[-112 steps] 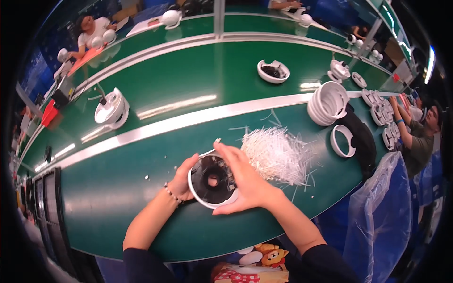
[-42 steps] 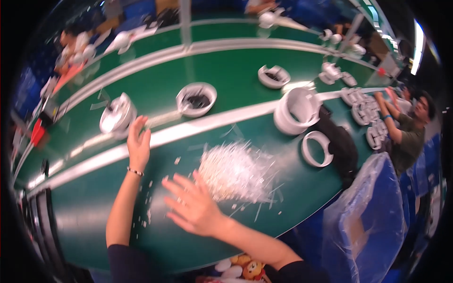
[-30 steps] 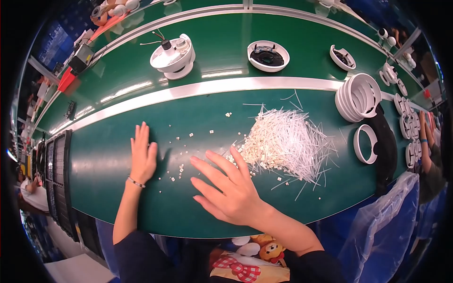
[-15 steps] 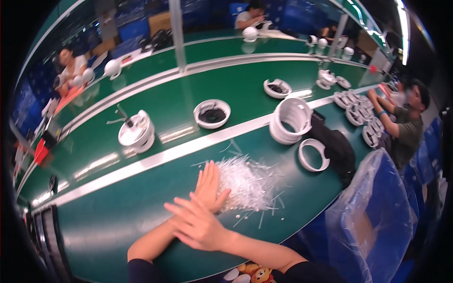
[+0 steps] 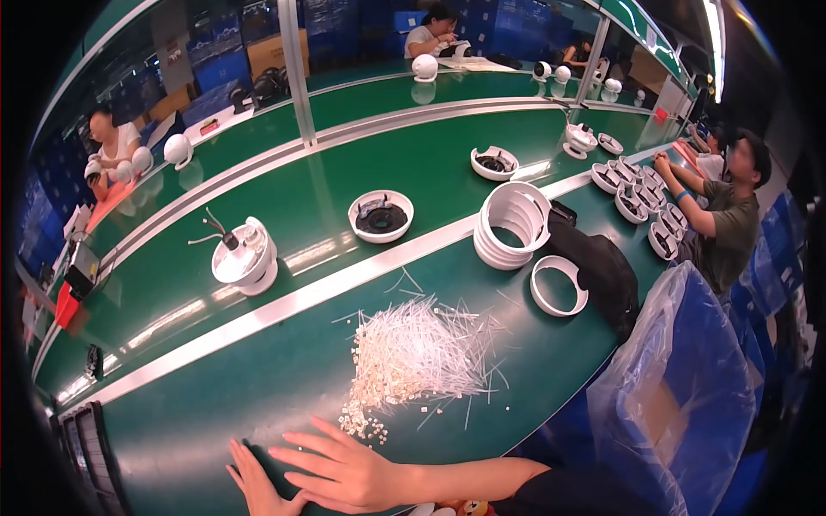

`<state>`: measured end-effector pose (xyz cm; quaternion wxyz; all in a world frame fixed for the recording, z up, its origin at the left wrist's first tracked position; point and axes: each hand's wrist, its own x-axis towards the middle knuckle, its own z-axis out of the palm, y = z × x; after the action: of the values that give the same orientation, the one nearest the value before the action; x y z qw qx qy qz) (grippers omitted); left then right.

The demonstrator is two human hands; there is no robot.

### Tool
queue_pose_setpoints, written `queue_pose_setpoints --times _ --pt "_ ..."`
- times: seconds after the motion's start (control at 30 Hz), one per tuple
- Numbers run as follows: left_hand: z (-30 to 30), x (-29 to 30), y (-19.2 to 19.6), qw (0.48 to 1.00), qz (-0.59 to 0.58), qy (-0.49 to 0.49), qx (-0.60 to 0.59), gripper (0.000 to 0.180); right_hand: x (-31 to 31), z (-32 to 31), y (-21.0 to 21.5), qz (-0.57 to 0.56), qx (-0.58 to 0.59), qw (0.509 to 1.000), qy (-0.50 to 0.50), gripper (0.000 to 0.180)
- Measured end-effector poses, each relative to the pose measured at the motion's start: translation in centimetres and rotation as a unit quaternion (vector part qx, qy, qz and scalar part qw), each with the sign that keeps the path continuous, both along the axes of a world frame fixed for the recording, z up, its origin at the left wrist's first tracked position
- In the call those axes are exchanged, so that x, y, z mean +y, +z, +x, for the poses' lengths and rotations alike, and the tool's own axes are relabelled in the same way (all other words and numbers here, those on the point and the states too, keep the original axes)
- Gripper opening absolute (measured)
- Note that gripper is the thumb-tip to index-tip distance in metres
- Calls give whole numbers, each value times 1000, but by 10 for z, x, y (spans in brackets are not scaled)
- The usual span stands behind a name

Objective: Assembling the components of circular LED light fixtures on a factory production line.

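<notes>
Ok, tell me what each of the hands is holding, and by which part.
Nothing is held. The left hand and right hand both lie open and flat on the green table, just short of the pile of white cable ties.

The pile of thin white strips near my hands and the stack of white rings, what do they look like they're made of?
The pile of thin white strips looks like translucent, slightly glossy plastic, probably cable ties: thin, straight, springy-looking strands with small square heads along one side. The stack of white rings looks like moulded hard plastic with a smooth, faintly shiny finish and even, uniform edges.
</notes>
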<state>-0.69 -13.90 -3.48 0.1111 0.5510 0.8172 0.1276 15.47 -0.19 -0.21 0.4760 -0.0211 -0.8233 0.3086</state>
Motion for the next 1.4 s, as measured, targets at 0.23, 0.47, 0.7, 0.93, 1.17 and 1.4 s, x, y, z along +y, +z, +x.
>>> queue_pose_setpoints --times 0.23,0.47,0.7,0.93,1.17,1.4 --pt "29 78 -13 986 13 -162 37 97 -18 -5 -11 69 10 998 9 18" --pt "74 162 -20 941 217 -246 -81 80 -23 -10 -29 129 68 984 107 16" --pt "22 101 4 962 229 -139 -49 90 -20 -4 -19 122 99 983 93 10" --pt "46 66 -16 978 6 -208 29 119 -44 -9 -31 126 120 971 163 18" --pt "94 164 -16 953 131 -273 21 117 -34 -16 -36 121 130 975 134 17" --pt "97 162 -4 934 187 -304 -10 121 -21 -16 -33 97 142 979 107 13"
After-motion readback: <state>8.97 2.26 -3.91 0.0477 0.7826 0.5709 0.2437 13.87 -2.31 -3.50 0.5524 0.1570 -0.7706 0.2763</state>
